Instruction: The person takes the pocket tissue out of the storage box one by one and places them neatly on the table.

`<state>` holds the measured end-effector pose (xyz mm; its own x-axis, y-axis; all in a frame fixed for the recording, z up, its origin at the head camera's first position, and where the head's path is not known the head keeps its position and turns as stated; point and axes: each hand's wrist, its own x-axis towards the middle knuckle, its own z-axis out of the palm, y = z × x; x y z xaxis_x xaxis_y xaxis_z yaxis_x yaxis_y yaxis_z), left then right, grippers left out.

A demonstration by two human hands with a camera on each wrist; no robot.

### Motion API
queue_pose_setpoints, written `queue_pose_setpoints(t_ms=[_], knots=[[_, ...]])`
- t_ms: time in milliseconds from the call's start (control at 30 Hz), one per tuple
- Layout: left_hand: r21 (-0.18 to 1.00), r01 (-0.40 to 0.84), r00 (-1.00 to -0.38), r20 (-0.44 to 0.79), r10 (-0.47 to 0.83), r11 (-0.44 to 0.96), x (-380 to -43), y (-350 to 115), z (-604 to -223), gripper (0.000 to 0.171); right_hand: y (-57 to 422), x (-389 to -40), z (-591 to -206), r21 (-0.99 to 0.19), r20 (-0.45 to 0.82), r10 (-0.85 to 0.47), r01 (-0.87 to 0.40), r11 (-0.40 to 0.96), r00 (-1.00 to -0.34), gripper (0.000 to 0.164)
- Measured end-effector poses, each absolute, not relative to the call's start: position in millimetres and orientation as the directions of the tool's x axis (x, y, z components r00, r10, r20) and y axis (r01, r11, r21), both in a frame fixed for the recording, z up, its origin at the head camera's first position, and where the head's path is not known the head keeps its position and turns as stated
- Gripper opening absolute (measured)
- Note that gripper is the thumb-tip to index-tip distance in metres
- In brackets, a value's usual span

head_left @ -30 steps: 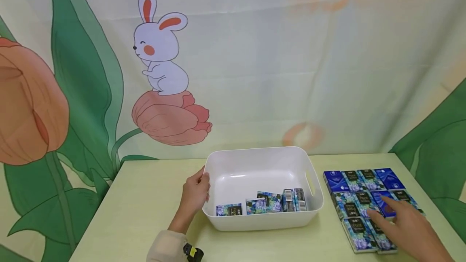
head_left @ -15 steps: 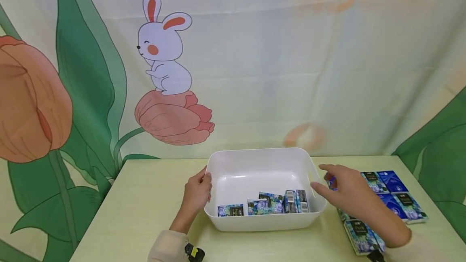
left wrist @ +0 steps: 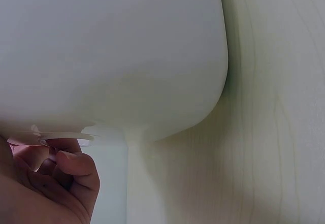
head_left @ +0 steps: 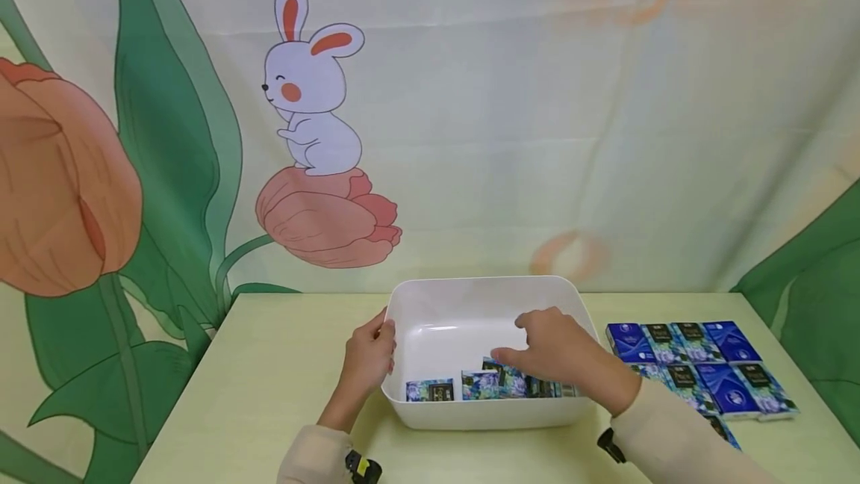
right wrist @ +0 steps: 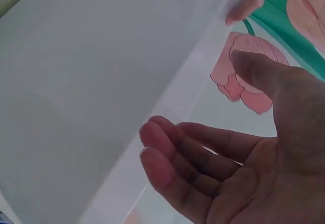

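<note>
A white plastic bin (head_left: 484, 415) stands on the table. My left hand (head_left: 366, 355) grips its left end; in the left wrist view the fingers (left wrist: 81, 165) are hooked at the handle opening. Inside, along the front wall, lie several small flower-printed packs (head_left: 430, 391) that look like pocket tissues. My right hand (head_left: 564, 346) is over the right half of the bin, its thumb and fingers apart and holding nothing. The right wrist view shows that palm (right wrist: 244, 188) bare, fingers gently bent. The right hand and forearm cover some packs in the bin.
More packs, floral ones and plain blue ones (head_left: 728, 387), lie in rows on the table (head_left: 289, 364) right of the bin. The right sleeve (head_left: 672, 432) overlaps the nearest row. A curtain (head_left: 470, 133) with a printed rabbit and tulips hangs behind the table.
My right hand has moved left from the rows of packs, past the bin's right end, to above the bin. The left hand keeps its grip on the bin.
</note>
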<state>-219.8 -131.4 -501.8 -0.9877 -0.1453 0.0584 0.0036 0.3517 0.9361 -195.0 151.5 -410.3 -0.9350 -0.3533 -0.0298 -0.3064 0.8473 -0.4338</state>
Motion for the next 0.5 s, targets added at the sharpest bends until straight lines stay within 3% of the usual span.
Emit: queue_pose_setpoints(t_ms=[67, 300, 500], knots=[[0.936, 0.008, -0.988, 0.062, -0.142, 0.351, -220, -131, -501, 0.043, 142, -195, -412, -0.421, -0.055, -0.349, -0.295, 0.858, -0.936, 0.047], [0.936, 0.006, -0.987, 0.062, -0.147, 0.352, -218, -131, -499, 0.043, 119, -198, -427, -0.354, -0.181, -0.376, -0.296, 0.887, -0.909, 0.061], [0.937, -0.005, -0.986, 0.052, -0.155, 0.349, -217, -131, -499, 0.043, 108, -198, -438, -0.290, -0.317, -0.389, -0.302, 0.908, -0.865, 0.052]])
